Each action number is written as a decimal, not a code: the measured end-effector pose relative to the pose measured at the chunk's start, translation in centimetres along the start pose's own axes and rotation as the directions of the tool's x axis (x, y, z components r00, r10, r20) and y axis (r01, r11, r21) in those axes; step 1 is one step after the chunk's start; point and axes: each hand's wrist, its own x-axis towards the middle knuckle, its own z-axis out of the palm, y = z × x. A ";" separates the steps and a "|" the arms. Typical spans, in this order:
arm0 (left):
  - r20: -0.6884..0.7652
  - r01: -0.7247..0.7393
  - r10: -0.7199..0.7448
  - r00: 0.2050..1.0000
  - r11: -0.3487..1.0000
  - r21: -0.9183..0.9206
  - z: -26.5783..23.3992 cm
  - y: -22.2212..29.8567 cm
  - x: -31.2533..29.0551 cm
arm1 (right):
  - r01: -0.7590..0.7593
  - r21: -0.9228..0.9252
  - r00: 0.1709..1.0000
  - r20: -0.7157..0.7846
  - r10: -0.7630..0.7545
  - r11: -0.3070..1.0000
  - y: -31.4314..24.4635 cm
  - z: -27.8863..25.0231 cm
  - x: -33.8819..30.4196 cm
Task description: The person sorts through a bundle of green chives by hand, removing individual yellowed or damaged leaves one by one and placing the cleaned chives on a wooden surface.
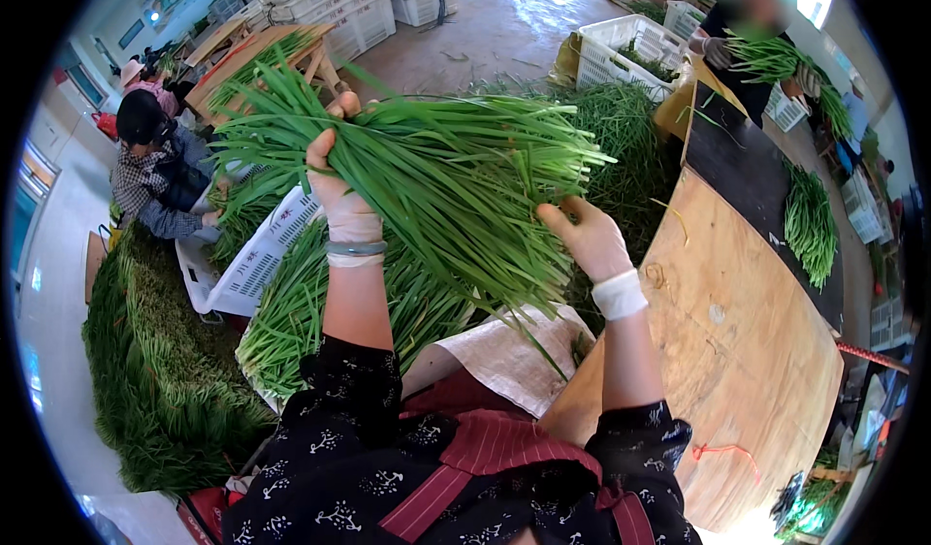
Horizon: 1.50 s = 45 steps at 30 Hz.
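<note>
A large bunch of green garlic chives (436,162) is held up in front of me, leafy tops to the left and pale cut ends to the right. My left hand (339,172) is closed round the leafy part, with its fingers partly hidden behind the leaves. At the lower right of the stem ends, my right hand (587,240) is closed, thumb and fingers pinching a few stalks. Both hands wear whitish gloves with bare fingertips. Below the bunch lies a heap of more chives (291,327) on my left.
A wooden board (747,332) stands on my right, its black strip (742,162) bearing another bunch (810,225). A white crate (276,254) is at left, beside a seated person (160,167). Loose greens (621,147) are piled beyond my right hand. Another person holds chives at upper right.
</note>
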 end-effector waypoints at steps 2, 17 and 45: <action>-0.036 0.033 -0.032 0.999 0.999 0.018 0.4 -1.1 -0.1 | -0.017 0.354 0.999 0.039 0.003 0.935 -1.1 0.5 1.0; -0.046 0.139 -0.143 0.989 0.986 -0.090 0.2 -0.5 0.7 | 0.060 0.983 0.986 -0.032 0.166 -0.172 -3.8 -4.8 -7.4; 0.045 0.074 -0.072 0.996 0.995 -0.060 -1.4 0.1 0.3 | 0.127 0.961 0.978 -0.080 0.192 -0.246 8.4 -5.1 -10.6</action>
